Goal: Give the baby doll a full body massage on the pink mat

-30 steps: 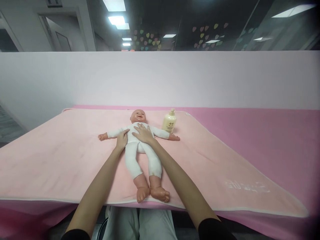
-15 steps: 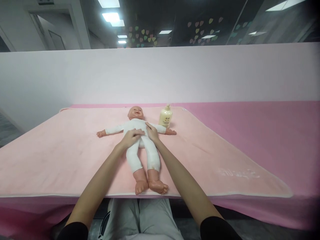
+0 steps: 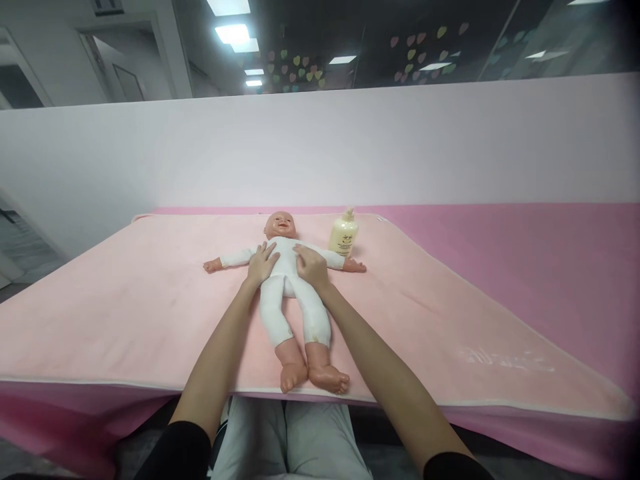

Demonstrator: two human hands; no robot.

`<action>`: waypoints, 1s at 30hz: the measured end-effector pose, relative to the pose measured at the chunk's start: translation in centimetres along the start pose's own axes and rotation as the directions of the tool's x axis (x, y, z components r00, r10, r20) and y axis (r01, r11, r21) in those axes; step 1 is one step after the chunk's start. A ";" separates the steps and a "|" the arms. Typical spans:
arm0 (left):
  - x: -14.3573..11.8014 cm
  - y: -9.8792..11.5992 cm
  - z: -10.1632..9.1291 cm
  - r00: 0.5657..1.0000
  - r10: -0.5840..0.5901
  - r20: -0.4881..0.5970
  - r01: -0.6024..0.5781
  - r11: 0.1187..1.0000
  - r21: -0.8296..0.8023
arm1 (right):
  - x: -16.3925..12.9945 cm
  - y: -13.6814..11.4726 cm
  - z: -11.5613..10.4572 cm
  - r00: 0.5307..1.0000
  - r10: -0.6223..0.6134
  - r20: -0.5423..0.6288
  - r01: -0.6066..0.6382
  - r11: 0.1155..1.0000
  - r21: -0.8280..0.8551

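A pale pink blanket (image 3: 150,313) covers the table before a white partition (image 3: 320,153). On it a baby doll (image 3: 295,293) lies face up. The left hand (image 3: 261,265) and right hand (image 3: 311,267) rest flat, fingers spread, on its torso (gripping nothing). A lotion bottle (image 3: 343,233) stands just beside its arm.

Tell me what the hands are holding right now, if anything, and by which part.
Nothing is gripped. The left hand and right hand both lie flat on the torso of the doll, palms down on its white suit.
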State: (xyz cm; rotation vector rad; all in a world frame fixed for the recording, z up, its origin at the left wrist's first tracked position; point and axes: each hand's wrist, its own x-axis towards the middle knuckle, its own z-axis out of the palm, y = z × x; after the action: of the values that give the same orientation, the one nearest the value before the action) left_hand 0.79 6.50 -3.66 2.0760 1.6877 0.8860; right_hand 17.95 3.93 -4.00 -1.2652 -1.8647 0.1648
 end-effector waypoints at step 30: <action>-2.8 1.3 -1.5 0.965 0.168 -0.202 -0.210 0.956 -0.205 | 0.0 2.7 0.8 0.989 0.148 0.004 -0.141 0.932 0.334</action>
State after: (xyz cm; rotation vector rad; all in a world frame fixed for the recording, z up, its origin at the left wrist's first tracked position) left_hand 0.45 3.30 -2.48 2.0782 1.4085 1.3002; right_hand 19.30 5.47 -5.97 -1.1593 -1.6400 0.5232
